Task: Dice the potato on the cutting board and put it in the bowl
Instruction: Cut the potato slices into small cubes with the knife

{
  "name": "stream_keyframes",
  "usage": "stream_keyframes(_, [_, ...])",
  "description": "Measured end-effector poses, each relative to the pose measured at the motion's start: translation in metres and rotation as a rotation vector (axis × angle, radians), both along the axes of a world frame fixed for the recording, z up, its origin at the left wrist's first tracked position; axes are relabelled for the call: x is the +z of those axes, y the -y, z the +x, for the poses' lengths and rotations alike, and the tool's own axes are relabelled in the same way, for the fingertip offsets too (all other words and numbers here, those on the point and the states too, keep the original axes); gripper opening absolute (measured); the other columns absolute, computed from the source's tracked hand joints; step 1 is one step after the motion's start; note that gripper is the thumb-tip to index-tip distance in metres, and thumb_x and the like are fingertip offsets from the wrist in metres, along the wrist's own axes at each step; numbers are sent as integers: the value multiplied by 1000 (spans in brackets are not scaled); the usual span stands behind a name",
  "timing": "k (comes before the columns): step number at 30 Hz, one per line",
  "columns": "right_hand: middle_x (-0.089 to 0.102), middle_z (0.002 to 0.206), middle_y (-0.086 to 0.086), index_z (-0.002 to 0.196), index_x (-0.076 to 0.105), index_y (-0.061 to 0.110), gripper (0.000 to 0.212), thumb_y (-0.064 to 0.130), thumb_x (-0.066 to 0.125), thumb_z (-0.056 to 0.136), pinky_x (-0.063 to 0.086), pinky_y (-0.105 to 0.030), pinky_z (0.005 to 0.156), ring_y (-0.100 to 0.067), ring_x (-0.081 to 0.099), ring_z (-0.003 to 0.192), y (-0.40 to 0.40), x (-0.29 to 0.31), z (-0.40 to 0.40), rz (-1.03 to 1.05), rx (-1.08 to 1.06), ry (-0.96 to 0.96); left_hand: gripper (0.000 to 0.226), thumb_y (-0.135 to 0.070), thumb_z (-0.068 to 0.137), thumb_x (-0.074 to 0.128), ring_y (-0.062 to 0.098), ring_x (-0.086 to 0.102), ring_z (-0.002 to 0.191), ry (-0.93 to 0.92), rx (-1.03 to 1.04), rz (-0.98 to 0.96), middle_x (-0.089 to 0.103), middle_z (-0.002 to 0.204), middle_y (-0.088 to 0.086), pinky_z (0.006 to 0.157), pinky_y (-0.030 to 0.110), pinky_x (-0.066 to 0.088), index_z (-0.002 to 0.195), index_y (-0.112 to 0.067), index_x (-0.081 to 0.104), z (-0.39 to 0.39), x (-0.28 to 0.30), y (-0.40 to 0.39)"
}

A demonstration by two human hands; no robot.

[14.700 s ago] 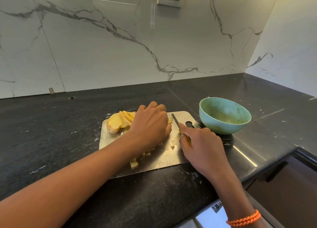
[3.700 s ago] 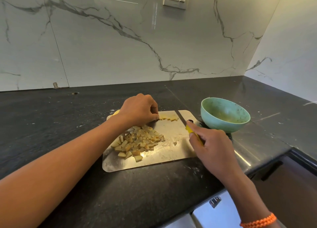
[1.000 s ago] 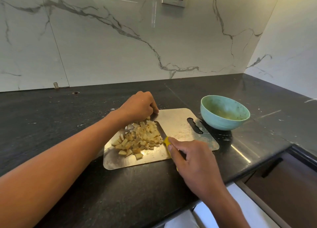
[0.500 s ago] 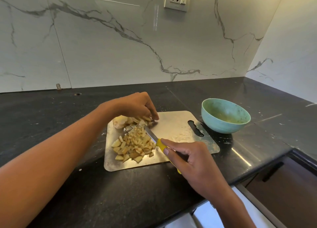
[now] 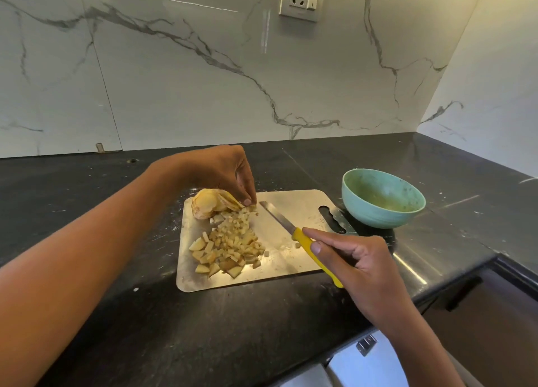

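Pile of small pale-yellow diced potato cubes (image 5: 230, 248) heaped on left half of board, larger chunks at near edge. Uncut remainder of potato, fanned yellow slices with rounded end piece (image 5: 212, 203), at board's far left corner, touching pile. Rectangular shiny steel cutting board (image 5: 294, 209), rounded corners, handle slot toward right, flat on counter. Round teal bowl (image 5: 382, 209) upright just beside board's far right corner, no dice inside.

Knife (image 5: 291, 232) has swung clear of dice (image 5: 230, 246)

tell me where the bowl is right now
In the head view the teal bowl sits on the black counter, just right of the metal cutting board by its handle slot.
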State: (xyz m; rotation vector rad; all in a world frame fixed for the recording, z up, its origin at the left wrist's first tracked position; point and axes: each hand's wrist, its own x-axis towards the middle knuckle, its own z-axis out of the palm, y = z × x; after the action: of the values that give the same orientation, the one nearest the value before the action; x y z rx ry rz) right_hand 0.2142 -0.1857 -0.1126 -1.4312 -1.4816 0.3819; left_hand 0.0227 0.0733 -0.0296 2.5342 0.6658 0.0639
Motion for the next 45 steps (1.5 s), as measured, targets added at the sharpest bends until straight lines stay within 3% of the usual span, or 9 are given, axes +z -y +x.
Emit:
stream_keyframes(6, [74,118,15,131,69,26,33,29,68,98,51,-13,91,4,67,112,-10,-1,-1,48,-112,60,12,-24,84,88,5,74,93,50,-6,18,79,90,-15,101,40,55,95,-27,84,0,2,2])
stream_keyframes(10, [71,66,5,134,67,32,33,31,66,101,59,-31,66,-11,67,63,-17,3,-2,37,-167,90,19,-8,94,76,3,74,92,111,36,52,80,90,-13,96,33,57,100,-25,84,-2,1,-3])
stream_keyframes(14, [71,73,12,128,72,33,31,30,69,97,60,-35,64,-15,67,66,-25,4,2,11,-214,121,26,-12,97,73,8,65,110,33,86,152,75,116,-12,96,35,53,108,-34,81,-2,-9,-9])
stream_keyframes(18, [72,80,16,128,72,31,32,27,69,96,55,-22,66,-11,66,73,-30,3,5,-24,-238,154,30,-23,99,71,10,54,123,-73,43,110,66,135,-12,105,35,39,127,-33,74,0,-18,-10])
stream_keyframes(22, [73,106,16,135,66,32,37,30,65,99,55,-21,83,-8,66,99,-37,3,10,-43,-252,199,27,-24,101,69,9,59,116,-43,23,124,69,129,-13,104,34,45,125,-33,75,0,-21,-11])
stream_keyframes(26, [68,105,26,135,67,29,35,28,64,100,48,-8,84,-7,63,109,-48,4,17,-54,-257,198,26,-23,106,59,2,61,108,32,16,121,71,124,-15,98,33,50,124,-32,75,2,-24,-12])
stream_keyframes(33, [75,111,9,135,67,31,35,30,63,100,51,-15,85,-11,64,109,-54,0,19,-23,-264,204,22,-21,104,63,12,66,105,87,123,252,72,120,-9,97,44,57,122,-29,73,5,-32,-13])
stream_keyframes(41, [68,102,26,135,66,28,35,28,64,100,51,-10,81,0,63,102,-53,0,19,-2,-290,169,20,-24,85,86,13,62,91,368,161,286,68,102,-10,78,37,58,105,-24,83,9,-23,-5])
stream_keyframes(45, [76,104,12,135,67,26,36,30,63,99,55,-19,81,0,67,90,-52,0,20,25,-351,186,22,-25,84,86,14,60,86,423,118,268,66,100,-13,70,33,55,106,-31,83,23,-24,11])
